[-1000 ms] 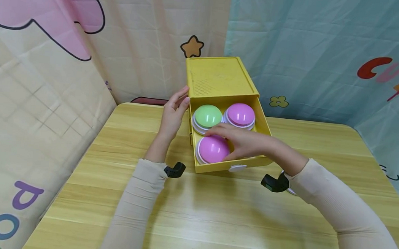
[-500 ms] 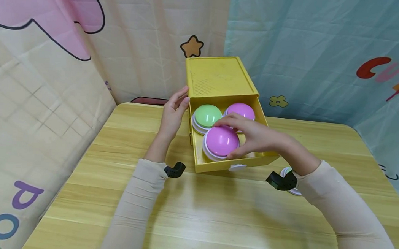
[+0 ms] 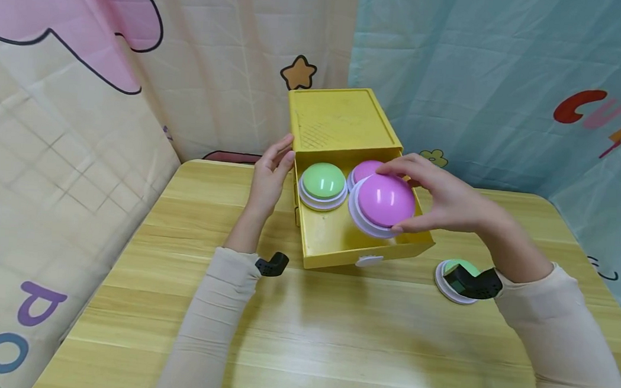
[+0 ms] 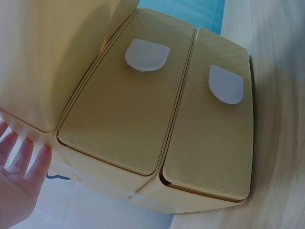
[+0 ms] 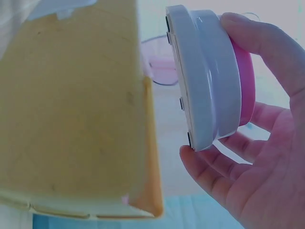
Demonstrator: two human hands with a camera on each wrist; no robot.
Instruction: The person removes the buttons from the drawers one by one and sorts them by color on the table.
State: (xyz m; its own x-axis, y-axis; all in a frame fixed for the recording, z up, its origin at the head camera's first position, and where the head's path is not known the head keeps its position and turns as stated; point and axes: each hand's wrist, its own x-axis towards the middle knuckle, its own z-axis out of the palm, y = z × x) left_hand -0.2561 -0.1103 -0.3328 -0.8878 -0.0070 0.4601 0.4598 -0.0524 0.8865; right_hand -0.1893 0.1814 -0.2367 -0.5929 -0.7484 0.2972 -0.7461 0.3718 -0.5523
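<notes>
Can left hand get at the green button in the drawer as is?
Likely yes: the left hand holds nothing, and the green button stands uncovered in the open drawer. The hand need only clear the drawer's side; the pink button in the right hand leaves it free.

Right hand [image 3: 451,199] in curved grip

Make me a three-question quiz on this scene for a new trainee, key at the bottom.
1. Multiple choice: what does the right hand hold? A) a drawer handle B) a pink dome button C) nothing

2. True or false: the yellow drawer cabinet has every drawer pulled out.

3. Count: how many green dome buttons show in the head view, and where?

Key:
1. B.
2. False; the left wrist view shows two lower drawers of the yellow drawer cabinet closed.
3. Two: one in the open top drawer, one on the wooden table.
</notes>
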